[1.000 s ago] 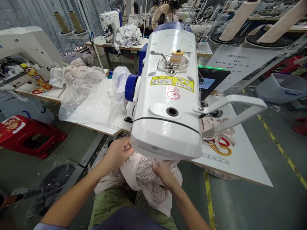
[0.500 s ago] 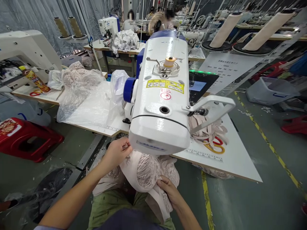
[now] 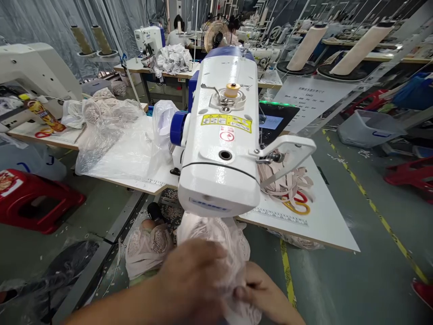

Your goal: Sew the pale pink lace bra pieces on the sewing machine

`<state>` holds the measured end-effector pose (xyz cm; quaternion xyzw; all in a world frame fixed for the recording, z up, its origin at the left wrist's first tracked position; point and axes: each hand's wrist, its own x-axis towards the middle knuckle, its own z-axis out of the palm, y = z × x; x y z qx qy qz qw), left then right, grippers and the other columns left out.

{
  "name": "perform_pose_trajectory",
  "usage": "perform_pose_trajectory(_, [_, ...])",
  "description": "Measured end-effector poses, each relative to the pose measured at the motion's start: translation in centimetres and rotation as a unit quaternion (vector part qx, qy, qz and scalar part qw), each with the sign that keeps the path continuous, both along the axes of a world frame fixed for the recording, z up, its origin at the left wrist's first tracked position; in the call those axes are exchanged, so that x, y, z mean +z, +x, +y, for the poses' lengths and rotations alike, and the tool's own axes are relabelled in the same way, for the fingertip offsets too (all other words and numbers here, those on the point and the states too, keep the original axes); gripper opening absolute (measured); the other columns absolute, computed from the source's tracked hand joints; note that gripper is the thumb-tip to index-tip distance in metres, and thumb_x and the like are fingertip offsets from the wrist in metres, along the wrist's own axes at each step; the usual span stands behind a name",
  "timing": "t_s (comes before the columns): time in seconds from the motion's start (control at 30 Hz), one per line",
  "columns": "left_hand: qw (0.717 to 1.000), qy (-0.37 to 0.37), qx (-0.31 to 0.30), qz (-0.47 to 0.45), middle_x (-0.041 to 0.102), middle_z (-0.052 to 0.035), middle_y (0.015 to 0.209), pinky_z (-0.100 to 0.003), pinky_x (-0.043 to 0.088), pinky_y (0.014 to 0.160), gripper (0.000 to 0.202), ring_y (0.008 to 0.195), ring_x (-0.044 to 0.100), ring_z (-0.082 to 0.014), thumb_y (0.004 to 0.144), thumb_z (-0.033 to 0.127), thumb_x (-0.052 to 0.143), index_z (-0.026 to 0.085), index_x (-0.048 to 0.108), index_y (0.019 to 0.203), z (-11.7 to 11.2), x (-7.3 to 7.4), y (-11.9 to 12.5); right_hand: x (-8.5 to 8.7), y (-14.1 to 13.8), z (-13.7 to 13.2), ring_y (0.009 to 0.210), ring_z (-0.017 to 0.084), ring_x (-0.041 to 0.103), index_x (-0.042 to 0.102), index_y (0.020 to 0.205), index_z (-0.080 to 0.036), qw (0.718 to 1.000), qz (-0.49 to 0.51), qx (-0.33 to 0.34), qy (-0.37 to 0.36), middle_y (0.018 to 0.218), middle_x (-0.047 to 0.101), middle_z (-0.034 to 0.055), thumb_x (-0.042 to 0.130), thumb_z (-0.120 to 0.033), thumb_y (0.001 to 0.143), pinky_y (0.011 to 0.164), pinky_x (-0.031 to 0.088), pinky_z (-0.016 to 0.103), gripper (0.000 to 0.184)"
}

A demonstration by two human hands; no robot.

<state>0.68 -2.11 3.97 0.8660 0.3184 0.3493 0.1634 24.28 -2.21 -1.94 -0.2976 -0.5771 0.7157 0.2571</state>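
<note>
Hands (image 3: 196, 271) at lace garment (image 3: 216, 230), JUKI sewing machine (image 3: 216, 180), yellow warning label (image 3: 226, 123)

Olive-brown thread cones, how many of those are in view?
2. The left olive-brown thread cone and the right olive-brown thread cone stand side by side at upper left. Others could be hidden in the crowded background.

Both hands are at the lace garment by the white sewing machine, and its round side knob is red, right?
No: the round side knob is blue, as the head view shows. The left hand and right hand are at the lace garment by the white sewing machine.
</note>
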Motion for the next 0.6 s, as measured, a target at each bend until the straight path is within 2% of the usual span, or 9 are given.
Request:
perform_pose_trajectory(0.07, [0.993, -0.027, -0.087, 0.069, 0.069, -0.0124, 0.121, -0.042, 0.039, 0.110, 0.051, 0.117, 0.060, -0.0264, 0.090, 0.041, 0.063, 0.020, 0.046, 0.134, -0.5, 0.0, 1.0, 2.6, -0.8, 0.2, 0.071, 0.020, 0.064, 0.075, 0.074, -0.023, 0.990, -0.062, 0.097, 0.078, 0.066, 0.066, 0.0007, 0.058, -0.046, 0.094, 0.075, 0.051, 0.029, 0.035])
perform_pose_trajectory(0.13, [0.972, -0.140, -0.096, 0.161, 0.074, -0.0075, 0.094, -0.039, 0.050, 0.091, 0.042, 0.089, 0.067, -0.0254, 0.084, 0.052, 0.067, 0.020, 0.062, 0.111, -0.2, -0.6, 1.1, 4.3, -1.6, 0.3, 0.076, 0.019, 0.065, 0.075, 0.085, -0.024, 0.975, -0.111, 0.119, 0.149, 0.074, 0.069, 0.0012, 0.051, -0.039, 0.099, 0.077, 0.049, 0.028, 0.032])
perform_pose_trajectory(0.17, [0.957, -0.204, -0.083, 0.186, 0.071, -0.0042, 0.079, -0.035, 0.051, 0.075, 0.038, 0.074, 0.065, -0.0221, 0.082, 0.054, 0.067, 0.020, 0.065, 0.096, 0.2, -1.0, 0.9, 4.7, -1.8, 0.5, 0.078, 0.019, 0.066, 0.075, 0.092, -0.024, 0.969, -0.130, 0.106, 0.184, 0.081, 0.071, 0.0020, 0.048, -0.036, 0.101, 0.076, 0.048, 0.027, 0.031])
perform_pose_trajectory(0.23, [0.937, -0.288, -0.043, 0.194, 0.059, 0.0010, 0.060, -0.027, 0.037, 0.052, 0.030, 0.055, 0.053, -0.0147, 0.083, 0.048, 0.066, 0.020, 0.060, 0.074, 1.2, -1.7, 0.1, 4.6, -2.2, 0.8, 0.080, 0.019, 0.066, 0.071, 0.107, -0.025, 0.957, -0.167, 0.046, 0.233, 0.088, 0.073, 0.0033, 0.046, -0.034, 0.102, 0.073, 0.046, 0.026, 0.027])
perform_pose_trajectory(0.3, [0.940, -0.301, 0.000, 0.159, 0.048, 0.0033, 0.055, -0.027, 0.024, 0.048, 0.031, 0.049, 0.041, -0.0108, 0.089, 0.036, 0.059, 0.019, 0.051, 0.064, 2.3, -2.0, -0.7, 4.0, -2.4, 1.6, 0.078, 0.019, 0.065, 0.064, 0.119, -0.024, 0.947, -0.215, -0.024, 0.239, 0.086, 0.072, 0.0032, 0.050, -0.034, 0.100, 0.069, 0.045, 0.026, 0.025])
perform_pose_trajectory(0.33, [0.946, -0.291, 0.017, 0.142, 0.042, 0.0041, 0.053, -0.027, 0.020, 0.048, 0.035, 0.048, 0.036, -0.0099, 0.091, 0.033, 0.054, 0.019, 0.046, 0.061, 2.9, -1.9, -1.0, 3.6, -2.5, 2.2, 0.074, 0.019, 0.064, 0.064, 0.115, -0.024, 0.940, -0.235, -0.045, 0.242, 0.082, 0.071, 0.0026, 0.052, -0.035, 0.099, 0.067, 0.043, 0.026, 0.023])
perform_pose_trajectory(0.4, [0.952, -0.272, 0.041, 0.132, 0.034, 0.0042, 0.050, -0.029, 0.017, 0.050, 0.041, 0.047, 0.032, -0.0096, 0.094, 0.030, 0.047, 0.018, 0.037, 0.057, 3.8, -1.5, -1.4, 3.0, -2.8, 3.5, 0.071, 0.018, 0.061, 0.066, 0.096, -0.022, 0.927, -0.255, -0.061, 0.266, 0.074, 0.067, 0.0019, 0.052, -0.034, 0.098, 0.064, 0.040, 0.027, 0.019])
perform_pose_trajectory(0.47, [0.951, -0.266, 0.067, 0.139, 0.036, 0.0035, 0.051, -0.029, 0.017, 0.051, 0.042, 0.048, 0.034, -0.0100, 0.095, 0.031, 0.047, 0.018, 0.037, 0.056, 4.8, -1.0, -1.7, 2.8, -3.2, 4.9, 0.073, 0.019, 0.059, 0.064, 0.076, -0.021, 0.916, -0.254, -0.058, 0.305, 0.072, 0.065, 0.0027, 0.052, -0.034, 0.098, 0.066, 0.038, 0.027, 0.028])
perform_pose_trajectory(0.6, [0.940, -0.284, 0.144, 0.122, 0.044, 0.0027, 0.052, -0.027, 0.021, 0.049, 0.043, 0.049, 0.039, -0.0111, 0.091, 0.041, 0.054, 0.019, 0.044, 0.057, 6.4, -0.9, -2.8, 2.7, -3.7, 7.2, 0.068, 0.019, 0.057, 0.061, 0.068, -0.020, 0.910, -0.279, -0.078, 0.297, 0.067, 0.062, 0.0022, 0.055, -0.037, 0.096, 0.061, 0.036, 0.027, 0.033])
